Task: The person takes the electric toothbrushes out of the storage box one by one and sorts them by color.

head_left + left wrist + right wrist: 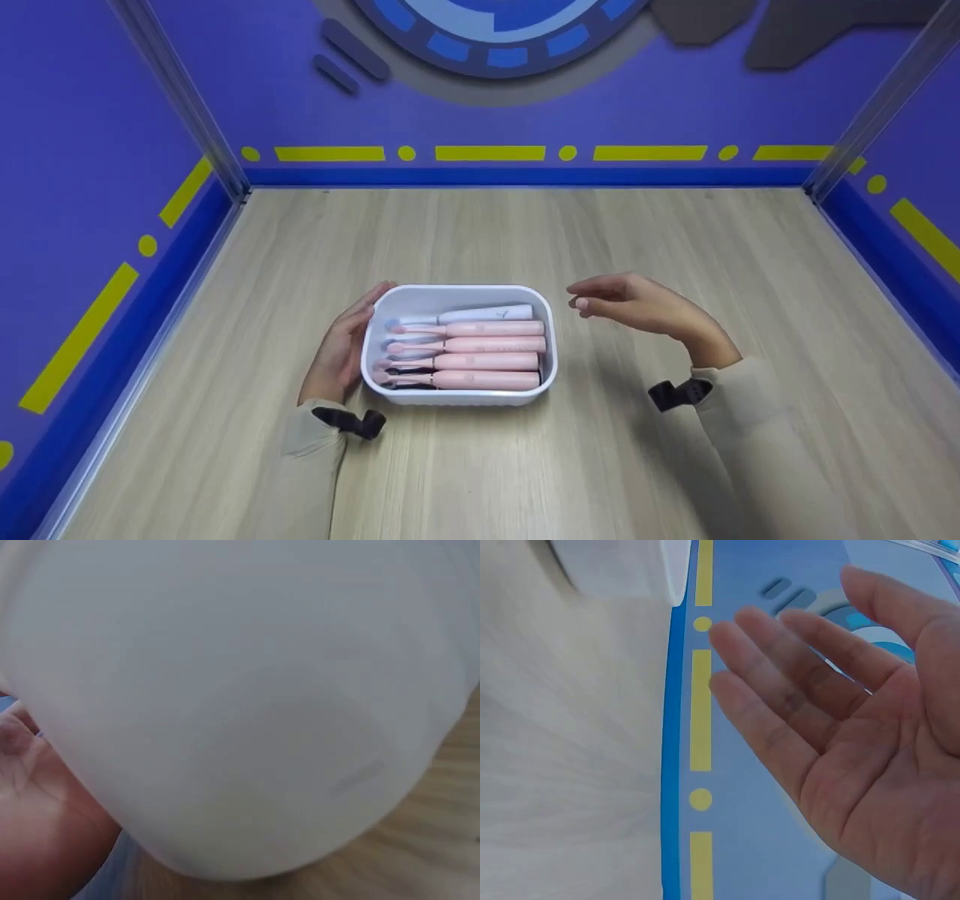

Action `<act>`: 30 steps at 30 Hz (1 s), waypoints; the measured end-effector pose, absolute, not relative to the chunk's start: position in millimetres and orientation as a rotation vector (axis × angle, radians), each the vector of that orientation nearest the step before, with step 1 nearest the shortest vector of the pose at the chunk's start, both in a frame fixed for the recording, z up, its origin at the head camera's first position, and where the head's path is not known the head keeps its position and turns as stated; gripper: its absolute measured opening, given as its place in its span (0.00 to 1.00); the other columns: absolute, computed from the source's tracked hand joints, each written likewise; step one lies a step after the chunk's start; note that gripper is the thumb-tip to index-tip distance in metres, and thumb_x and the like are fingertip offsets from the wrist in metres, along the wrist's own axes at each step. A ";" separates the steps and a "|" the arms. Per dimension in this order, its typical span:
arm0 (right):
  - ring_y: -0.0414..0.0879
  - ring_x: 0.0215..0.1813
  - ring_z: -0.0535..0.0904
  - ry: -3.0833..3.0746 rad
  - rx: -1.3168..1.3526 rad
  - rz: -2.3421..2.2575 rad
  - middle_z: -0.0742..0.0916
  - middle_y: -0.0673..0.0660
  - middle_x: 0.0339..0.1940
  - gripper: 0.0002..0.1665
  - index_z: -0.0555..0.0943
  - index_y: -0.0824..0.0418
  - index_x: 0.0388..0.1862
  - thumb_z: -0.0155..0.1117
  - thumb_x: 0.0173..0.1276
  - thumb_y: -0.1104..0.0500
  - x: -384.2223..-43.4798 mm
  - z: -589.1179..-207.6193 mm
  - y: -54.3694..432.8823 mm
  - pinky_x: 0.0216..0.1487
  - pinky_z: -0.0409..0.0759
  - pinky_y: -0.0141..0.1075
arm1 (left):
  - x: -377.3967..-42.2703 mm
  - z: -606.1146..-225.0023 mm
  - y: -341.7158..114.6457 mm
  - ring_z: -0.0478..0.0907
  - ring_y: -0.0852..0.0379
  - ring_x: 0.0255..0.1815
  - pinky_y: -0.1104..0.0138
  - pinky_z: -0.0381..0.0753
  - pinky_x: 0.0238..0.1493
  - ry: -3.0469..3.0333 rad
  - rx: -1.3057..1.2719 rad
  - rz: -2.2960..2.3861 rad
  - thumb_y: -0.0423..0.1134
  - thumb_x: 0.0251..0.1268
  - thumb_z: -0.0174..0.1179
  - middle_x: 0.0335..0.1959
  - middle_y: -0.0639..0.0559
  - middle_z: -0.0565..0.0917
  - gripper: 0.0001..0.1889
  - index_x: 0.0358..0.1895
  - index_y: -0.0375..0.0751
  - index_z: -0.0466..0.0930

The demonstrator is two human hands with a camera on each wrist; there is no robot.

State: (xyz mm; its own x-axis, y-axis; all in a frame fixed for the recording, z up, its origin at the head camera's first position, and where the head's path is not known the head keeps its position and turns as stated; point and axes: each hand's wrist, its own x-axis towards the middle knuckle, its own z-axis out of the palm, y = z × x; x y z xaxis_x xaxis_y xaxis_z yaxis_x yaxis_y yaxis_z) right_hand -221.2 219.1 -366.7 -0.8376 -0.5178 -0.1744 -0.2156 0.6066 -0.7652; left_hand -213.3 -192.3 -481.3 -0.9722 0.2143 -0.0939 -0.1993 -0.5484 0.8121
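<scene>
A white plastic bin (459, 399) sits mid-table in the head view. Inside, several pink electric toothbrushes (487, 361) lie side by side, heads to the left. A white electric toothbrush (486, 313) lies along the far wall. My left hand (346, 349) is at the bin's left end, its fingers reaching along that wall to the far corner. In the left wrist view the bin's wall (240, 705) fills most of the picture, with the palm (45, 817) beside it. To the right of the bin, my right hand (645, 304) hovers with nothing in it, fingers extended and slightly bent.
Wood-grain tabletop (480, 472) lies under the bin. Blue panels with yellow markings (491, 153) enclose the back and both sides, joined by metal corner posts (180, 90). Each sleeved wrist wears a black camera mount (679, 394).
</scene>
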 end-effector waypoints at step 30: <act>0.48 0.51 0.82 2.317 -0.756 -0.914 0.86 0.58 0.53 0.25 0.79 0.62 0.59 0.64 0.66 0.52 -266.2 -368.3 161.5 0.58 0.78 0.47 | -214.0 -486.2 -192.8 0.50 0.54 0.78 0.62 0.46 0.78 1.395 -0.027 2.588 0.29 0.73 0.38 0.77 0.46 0.57 0.27 0.74 0.37 0.55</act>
